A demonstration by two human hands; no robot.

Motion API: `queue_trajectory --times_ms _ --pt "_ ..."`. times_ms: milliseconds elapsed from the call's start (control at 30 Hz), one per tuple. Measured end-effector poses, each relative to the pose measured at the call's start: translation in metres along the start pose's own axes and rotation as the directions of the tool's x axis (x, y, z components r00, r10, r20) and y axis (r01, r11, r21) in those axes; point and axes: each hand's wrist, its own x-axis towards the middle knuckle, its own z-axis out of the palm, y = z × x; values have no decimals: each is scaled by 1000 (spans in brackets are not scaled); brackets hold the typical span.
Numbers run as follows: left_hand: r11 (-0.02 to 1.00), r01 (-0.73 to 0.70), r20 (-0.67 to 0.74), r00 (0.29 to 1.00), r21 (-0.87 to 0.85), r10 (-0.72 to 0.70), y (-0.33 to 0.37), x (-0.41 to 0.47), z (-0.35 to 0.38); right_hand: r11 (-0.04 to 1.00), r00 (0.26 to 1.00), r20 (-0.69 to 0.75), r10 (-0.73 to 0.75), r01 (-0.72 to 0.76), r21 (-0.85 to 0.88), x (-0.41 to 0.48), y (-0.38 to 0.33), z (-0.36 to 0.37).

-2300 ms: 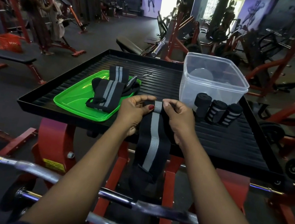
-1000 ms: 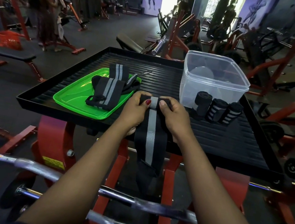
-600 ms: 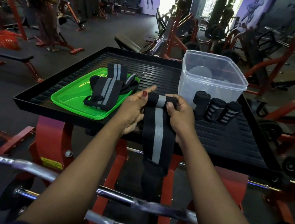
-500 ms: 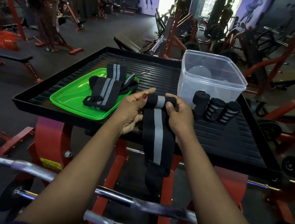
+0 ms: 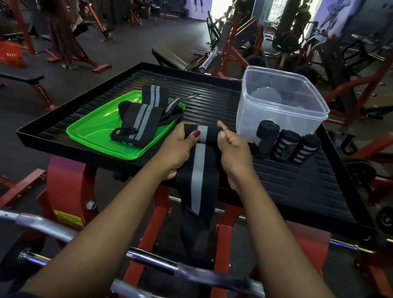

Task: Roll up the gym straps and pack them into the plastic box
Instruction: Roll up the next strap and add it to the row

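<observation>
- Gripping the rolled end of a black, grey-striped strap [image 5: 197,171], we have our left hand [image 5: 177,151] curled round the roll's left side, with the thumb pressed on top.
- Our right hand [image 5: 234,154] is curled round the roll's right side with the thumb raised; its fingers are hidden beneath.
- Between our two hands the roll rests on the black tray [image 5: 311,187]. The unrolled tail runs back between our wrists and hangs over the tray's near edge.
- Just beyond the right hand and a little to its right, three rolled straps [image 5: 288,146] stand side by side.
- Right behind those rolls, farther from the right hand, sits the clear plastic box [image 5: 248,110] with its top open.
- Just beside the left hand, on its left, lies a green tray [image 5: 91,131] with loose straps [image 5: 141,123] heaped on it.
- Below our forearms, steel bars [image 5: 53,228] cross the view.
</observation>
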Motion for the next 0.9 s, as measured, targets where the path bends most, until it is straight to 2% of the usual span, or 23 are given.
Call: queue_trajectory --times_ms 100,200,433,633,800,900 --pt "997 27 -19 999 -65 -28 2 0 0 958 996 58 66 -80 277 -4 -5 -2" --pt "994 76 26 997 -78 -74 4 0 0 924 992 61 111 -125 362 -7 -9 -6" --pt "995 96 53 994 -37 -94 5 0 1 929 991 -42 128 -105 355 -3 -4 -9" --pt "995 101 37 994 -9 -101 3 1 2 945 993 -60 99 -75 319 -4 -4 -9" --pt "997 70 -52 996 34 -69 0 2 3 950 988 -11 155 -146 276 -2 -4 -3" --pt "996 64 -61 996 63 -60 -1 3 2 967 995 -31 94 -84 239 -1 -1 2"
